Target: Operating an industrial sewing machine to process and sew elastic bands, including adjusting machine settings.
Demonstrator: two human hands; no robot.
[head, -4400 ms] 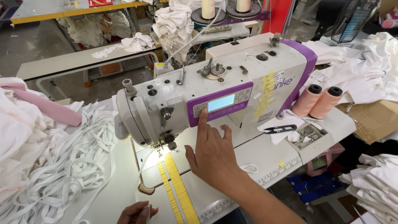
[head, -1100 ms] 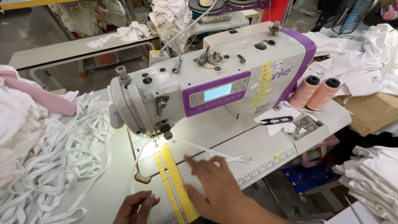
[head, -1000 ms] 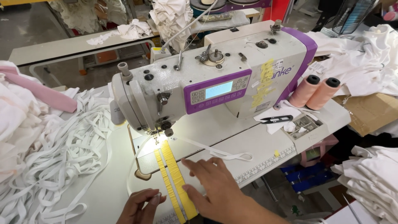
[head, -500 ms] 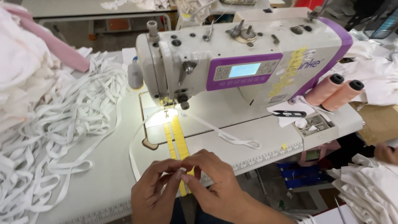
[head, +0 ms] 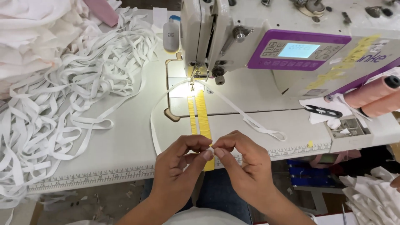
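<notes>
Far left: loose heap of white elastic strips (head: pixel 62 96) on the grey table (head: pixel 125 141). My left hand (head: pixel 183 160) and right hand (head: pixel 243 160) meet at the table's front edge, thumbs and forefingers pinched shut on one end of a white elastic band (head: pixel 155 125), over the yellow tape strips (head: pixel 199 114). Behind: sewing machine (head: pixel 258 46), rectangular purple panel (head: pixel 298 55) with pale blue screen. Right: black snips (head: pixel 323 111), pink thread cones (head: pixel 375 96).

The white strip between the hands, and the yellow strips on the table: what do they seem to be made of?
The white strip looks like woven elastic or cotton tape, matte and limp: it curves in loose loops, pinched by the left hand and right hand. The yellow strips look like adhesive tape, flat and stuck to the table; possibly paper, hard to tell.
</notes>
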